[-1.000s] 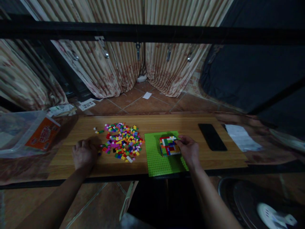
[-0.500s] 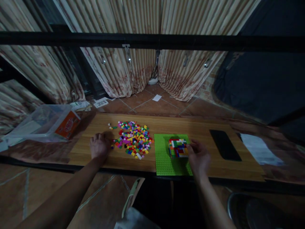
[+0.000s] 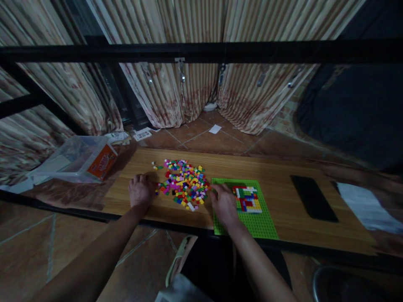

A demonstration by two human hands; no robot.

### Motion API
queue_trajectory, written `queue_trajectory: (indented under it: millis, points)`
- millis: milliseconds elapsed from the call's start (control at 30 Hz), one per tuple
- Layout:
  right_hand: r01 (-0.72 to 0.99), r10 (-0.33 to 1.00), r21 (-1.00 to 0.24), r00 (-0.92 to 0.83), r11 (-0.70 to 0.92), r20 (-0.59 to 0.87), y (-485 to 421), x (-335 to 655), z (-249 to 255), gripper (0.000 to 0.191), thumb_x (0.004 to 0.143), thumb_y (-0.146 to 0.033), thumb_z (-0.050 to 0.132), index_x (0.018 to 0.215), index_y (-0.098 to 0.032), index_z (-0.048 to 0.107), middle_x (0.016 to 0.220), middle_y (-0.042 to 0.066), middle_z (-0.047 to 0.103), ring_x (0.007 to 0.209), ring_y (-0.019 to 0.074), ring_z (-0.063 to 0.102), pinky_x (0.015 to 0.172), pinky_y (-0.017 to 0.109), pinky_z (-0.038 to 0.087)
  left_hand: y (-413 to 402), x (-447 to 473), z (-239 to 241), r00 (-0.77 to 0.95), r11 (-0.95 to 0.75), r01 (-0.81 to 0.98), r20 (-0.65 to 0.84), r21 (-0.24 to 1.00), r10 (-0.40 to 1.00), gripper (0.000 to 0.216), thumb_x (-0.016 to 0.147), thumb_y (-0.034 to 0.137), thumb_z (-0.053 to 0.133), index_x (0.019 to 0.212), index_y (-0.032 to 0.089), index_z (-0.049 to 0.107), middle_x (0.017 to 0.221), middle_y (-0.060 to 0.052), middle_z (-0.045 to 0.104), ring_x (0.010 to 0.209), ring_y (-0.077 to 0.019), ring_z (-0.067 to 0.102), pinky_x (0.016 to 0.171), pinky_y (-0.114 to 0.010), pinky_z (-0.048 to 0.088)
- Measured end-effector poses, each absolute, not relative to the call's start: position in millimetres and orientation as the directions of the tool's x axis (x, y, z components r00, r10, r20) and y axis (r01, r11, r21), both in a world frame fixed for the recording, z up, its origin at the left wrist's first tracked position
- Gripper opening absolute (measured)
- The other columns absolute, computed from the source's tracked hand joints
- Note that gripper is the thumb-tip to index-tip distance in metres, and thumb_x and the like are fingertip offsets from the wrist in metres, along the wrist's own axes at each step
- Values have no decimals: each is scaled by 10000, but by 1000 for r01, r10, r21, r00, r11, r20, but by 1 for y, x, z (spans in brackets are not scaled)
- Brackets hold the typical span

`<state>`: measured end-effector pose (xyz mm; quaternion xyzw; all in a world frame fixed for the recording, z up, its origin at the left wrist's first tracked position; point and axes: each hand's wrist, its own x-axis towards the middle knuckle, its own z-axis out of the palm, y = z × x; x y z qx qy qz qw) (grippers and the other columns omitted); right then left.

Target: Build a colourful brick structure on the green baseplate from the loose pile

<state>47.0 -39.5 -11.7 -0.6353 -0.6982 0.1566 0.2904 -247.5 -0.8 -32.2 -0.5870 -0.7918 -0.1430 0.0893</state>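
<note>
My left hand [image 3: 140, 191] rests on the wooden board with its fingers spread, just left of a heap of small coloured toy bricks [image 3: 185, 182]. At the right edge of that heap is my right hand [image 3: 223, 203], thumb and forefinger slightly apart by the outermost bricks. Its wrist crosses the left part of a green studded baseplate [image 3: 264, 224]. On the plate sits a low, roughly square build of bricks [image 3: 248, 199] in red, white, blue, yellow and green. My right hand hides part of the plate left of the build.
A dark flat slab, phone-like in shape [image 3: 313, 198], lies right of the baseplate, with white paper [image 3: 368, 205] beyond it. At the left stands a clear plastic box [image 3: 75, 159] with an orange label. A black bar [image 3: 201, 52] runs across in front of striped curtains.
My right hand has left the right side of the brick build and moved left to the heap's edge. My left hand stays in place. The camera view has shifted a little left.
</note>
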Motion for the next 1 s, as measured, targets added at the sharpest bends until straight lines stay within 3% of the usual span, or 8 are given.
queue_trajectory:
  millis: [200, 500, 633, 833, 1000]
  points:
    - [853, 992, -517, -3, 69, 126, -26, 44, -15, 255, 859, -186, 526, 1046, -170, 699, 1041, 109, 652, 945, 230, 599, 865, 317, 447, -1, -246, -32, -307, 278, 951, 307, 135, 901, 379, 853, 214, 382, 1120, 83, 617, 1120, -183, 607, 1012, -318, 519, 892, -431, 405]
    - [879, 991, -467, -38, 96, 131, -17, 44, -17, 159, 877, -216, 542, 883, -225, 700, 972, 76, 652, 859, 206, 603, 765, 292, 443, 0, -247, -31, -298, 271, 954, 297, 129, 907, 387, 854, 219, 371, 1124, 80, 611, 1121, -187, 603, 1018, -325, 515, 889, -439, 405]
    - [826, 981, -550, -17, 123, 194, -25, 45, -13, 197, 902, -201, 505, 834, -210, 689, 922, 75, 668, 849, 201, 611, 759, 291, 447, 0, -247, -30, -299, 273, 954, 300, 125, 906, 379, 860, 221, 359, 1107, 96, 618, 1122, -177, 600, 1020, -317, 518, 888, -428, 406]
    - [615, 944, -755, 51, 228, 327, -61, 56, 6, 198, 922, -250, 486, 910, -206, 679, 866, 52, 686, 801, 180, 642, 733, 286, 479, 1, -249, -32, -277, 248, 959, 291, 135, 916, 408, 871, 254, 342, 1139, 94, 604, 1135, -185, 595, 1049, -324, 511, 900, -438, 405]
    - [512, 920, -850, 265, 121, 290, -87, 99, 9, 233, 884, -362, 527, 924, -203, 693, 911, 69, 715, 826, 201, 665, 758, 321, 503, 2, -249, -31, -293, 264, 955, 288, 134, 912, 425, 869, 262, 333, 1150, 81, 595, 1144, -197, 589, 1062, -327, 511, 917, -443, 400]
